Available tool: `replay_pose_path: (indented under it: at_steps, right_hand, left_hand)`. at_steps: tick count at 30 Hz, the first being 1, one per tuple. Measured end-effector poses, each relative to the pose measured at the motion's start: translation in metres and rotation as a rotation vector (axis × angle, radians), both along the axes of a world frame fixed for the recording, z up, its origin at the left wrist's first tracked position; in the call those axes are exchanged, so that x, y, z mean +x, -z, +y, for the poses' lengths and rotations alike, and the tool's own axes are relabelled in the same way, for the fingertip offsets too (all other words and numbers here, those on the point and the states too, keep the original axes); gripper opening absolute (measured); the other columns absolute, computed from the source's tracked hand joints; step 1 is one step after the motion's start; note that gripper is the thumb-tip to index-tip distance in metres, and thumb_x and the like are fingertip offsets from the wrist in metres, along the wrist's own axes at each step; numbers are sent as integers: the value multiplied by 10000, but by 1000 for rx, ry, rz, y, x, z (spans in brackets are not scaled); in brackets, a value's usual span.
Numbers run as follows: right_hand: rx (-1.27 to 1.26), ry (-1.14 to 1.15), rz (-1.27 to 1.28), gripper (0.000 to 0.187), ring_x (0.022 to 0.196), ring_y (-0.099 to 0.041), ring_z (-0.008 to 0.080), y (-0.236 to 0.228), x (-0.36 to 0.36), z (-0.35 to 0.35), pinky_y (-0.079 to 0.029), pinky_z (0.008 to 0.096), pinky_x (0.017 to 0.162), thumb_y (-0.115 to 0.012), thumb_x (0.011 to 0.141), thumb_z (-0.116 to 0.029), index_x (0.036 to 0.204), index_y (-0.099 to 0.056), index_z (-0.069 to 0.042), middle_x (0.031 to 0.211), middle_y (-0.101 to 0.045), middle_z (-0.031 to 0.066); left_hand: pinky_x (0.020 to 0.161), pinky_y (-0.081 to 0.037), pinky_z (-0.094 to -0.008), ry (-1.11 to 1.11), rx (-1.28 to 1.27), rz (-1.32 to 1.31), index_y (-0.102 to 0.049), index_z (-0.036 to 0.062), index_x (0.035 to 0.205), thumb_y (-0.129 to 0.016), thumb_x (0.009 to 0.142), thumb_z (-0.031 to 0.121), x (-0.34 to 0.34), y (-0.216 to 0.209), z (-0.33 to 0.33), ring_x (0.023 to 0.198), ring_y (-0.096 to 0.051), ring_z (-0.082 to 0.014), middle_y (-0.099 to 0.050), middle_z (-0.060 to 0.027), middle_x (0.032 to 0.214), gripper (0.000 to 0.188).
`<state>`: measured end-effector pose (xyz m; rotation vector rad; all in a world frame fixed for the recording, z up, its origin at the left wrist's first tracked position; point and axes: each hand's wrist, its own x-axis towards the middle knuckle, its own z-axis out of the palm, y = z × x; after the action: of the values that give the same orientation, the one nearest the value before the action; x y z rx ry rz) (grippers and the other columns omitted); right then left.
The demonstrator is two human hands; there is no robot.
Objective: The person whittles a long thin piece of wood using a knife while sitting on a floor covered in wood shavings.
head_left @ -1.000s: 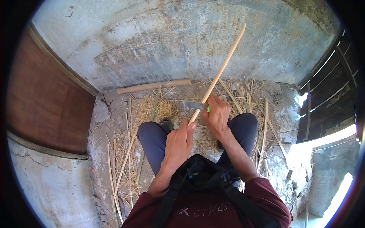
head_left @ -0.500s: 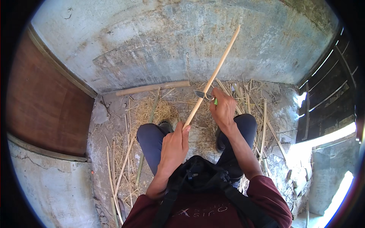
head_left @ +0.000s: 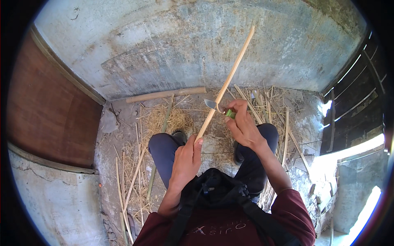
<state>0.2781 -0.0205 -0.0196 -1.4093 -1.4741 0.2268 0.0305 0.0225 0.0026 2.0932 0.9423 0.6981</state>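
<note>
My left hand (head_left: 186,161) is closed round the lower end of a long, pale bamboo strip (head_left: 234,69), which slants up and to the right away from me. In my right hand (head_left: 245,128) is a knife (head_left: 210,104) with a green handle, part of it covered by the fingers. The knife's short blade lies across the strip, above my left hand and between my knees. A thin curled shaving (head_left: 221,110) shows at the blade, beside the strip's right edge.
Straw-like shavings (head_left: 174,119) litter the floor. Several bamboo strips (head_left: 132,180) lie at the left, more (head_left: 285,135) at the right. A thick bamboo pole (head_left: 166,94) rests along the base of the stained wall (head_left: 172,49). A brown panel (head_left: 53,102) stands at the left.
The knife has shifted slightly toward me and left along the strip. My right hand has turned, showing more of the green handle. The strip's far end has swung a little left.
</note>
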Motion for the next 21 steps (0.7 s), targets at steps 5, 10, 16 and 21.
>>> replay_pose_path:
  at_steps: [5, 10, 16, 21]
  right_hand:
    - [14, -64, -168, 265, 898, -716, 429, -5, 7, -14, -570, 498, 743, -679, 1057, -97, 1255, -514, -35, 1073, -701, 193]
    - [163, -66, -344, 246, 784, -732, 356, -12, 4, -19, -575, 452, 641, -751, 991, -78, 1184, -599, -67, 1037, -708, 139]
    - [238, -113, -476, 269, 646, -704, 285, -27, -6, -25, -544, 398, 520, -800, 908, -40, 1129, -655, -90, 950, -683, 97]
    - [342, -26, -540, 240, 606, -682, 245, -33, 2, -25, -523, 383, 485, -822, 887, -37, 1086, -696, -84, 899, -665, 90]
  left_hand:
    - [580, -421, -380, 37, -141, -22, -569, -22, 949, -475, 1200, 282, -9, 5, 5, 569, -491, -191, -514, -82, 633, 406]
    - [554, -402, -480, 94, -174, -80, -573, -41, 1051, -505, 1181, 264, -12, 2, 2, 560, -574, -409, -521, -197, 630, 338]
    - [566, -426, -467, 145, -219, -96, -566, -35, 1048, -504, 1183, 273, -8, -3, -11, 558, -581, -390, -532, -178, 633, 342]
    - [580, -436, -430, 150, -222, -64, -568, -27, 1015, -489, 1189, 272, -13, -5, -15, 571, -567, -324, -532, -142, 645, 355]
